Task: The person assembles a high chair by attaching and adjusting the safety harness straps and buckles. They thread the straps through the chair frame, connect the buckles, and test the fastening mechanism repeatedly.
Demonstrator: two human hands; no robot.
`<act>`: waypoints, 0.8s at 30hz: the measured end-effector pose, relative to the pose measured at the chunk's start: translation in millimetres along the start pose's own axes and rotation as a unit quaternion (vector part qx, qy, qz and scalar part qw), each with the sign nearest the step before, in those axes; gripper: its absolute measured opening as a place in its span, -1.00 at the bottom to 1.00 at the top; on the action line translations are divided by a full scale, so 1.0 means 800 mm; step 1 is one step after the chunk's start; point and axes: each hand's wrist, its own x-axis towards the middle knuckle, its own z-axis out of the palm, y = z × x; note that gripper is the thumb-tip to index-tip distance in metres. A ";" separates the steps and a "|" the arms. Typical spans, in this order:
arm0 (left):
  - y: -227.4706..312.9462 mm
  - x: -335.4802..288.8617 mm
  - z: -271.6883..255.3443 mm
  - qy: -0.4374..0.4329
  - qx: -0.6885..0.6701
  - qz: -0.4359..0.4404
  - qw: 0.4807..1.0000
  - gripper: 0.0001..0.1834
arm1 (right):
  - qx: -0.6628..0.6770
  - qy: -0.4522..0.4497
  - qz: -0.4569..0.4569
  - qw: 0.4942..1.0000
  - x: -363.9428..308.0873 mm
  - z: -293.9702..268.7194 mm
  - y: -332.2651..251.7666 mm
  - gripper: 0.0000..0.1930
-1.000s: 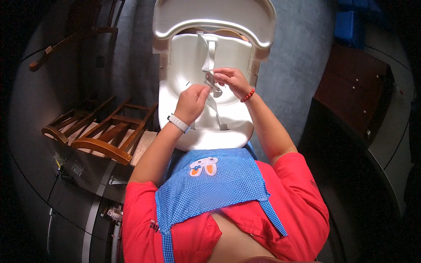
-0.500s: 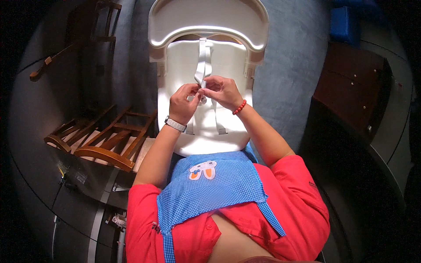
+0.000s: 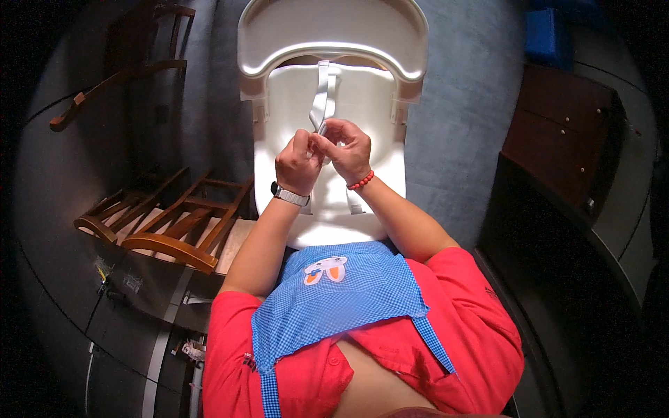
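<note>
Blue checked apron [image 3: 341, 299] with a rabbit patch [image 3: 327, 270], over a red shirt [image 3: 467, 306], fills bottom centre. Front edge of the white high chair [image 3: 334, 226] sits right by the apron, so the seat looks to be within easy reach with elbows bent. Forearms come in from both lower sides and meet mid-frame.

Left hand [image 3: 298, 164]: curled, thumb and fingertip closed on the strap. Wrist has a pale-banded watch [image 3: 291, 197]. Right hand [image 3: 348, 150]: thumb and fingers pinching the same strap from the other side, red bead bracelet [image 3: 360, 181] on that wrist. Fingertips are about touching. Likely reason for the two-sided pinch: webbing is floppy, so one hand steadies while the other works it. Exact bit gripped is covered by the fingers, can't tell.

White strap [image 3: 321, 97] is just above frame centre, running from the hands up toward the tray. Seems anchored up there, which would give them something to pull against. Slightly twisted just above the fingers.

Tray [image 3: 334, 31] at top centre, curved edge facing the seat, leaving the space over the seat open for both hands.

Further out: wooden chairs [image 3: 171, 240] at left, grey floor [image 3: 456, 90] right of the seat, dark brown panel [image 3: 561, 132] at right, blue block [image 3: 546, 38] upper right.
</note>
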 end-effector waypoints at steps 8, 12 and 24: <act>-0.008 -0.004 0.005 -0.006 -0.030 -0.039 0.999 -0.76 | 0.016 0.015 -0.013 1.000 0.000 0.001 0.007 -0.73; -0.009 0.000 -0.003 -0.032 0.006 -0.032 0.999 -0.76 | 0.106 -0.014 0.111 0.988 0.005 -0.002 0.002 -0.68; 0.009 0.031 -0.020 -0.020 -0.093 0.019 0.995 -0.68 | 0.313 -0.184 0.226 0.904 0.032 -0.032 -0.014 -0.69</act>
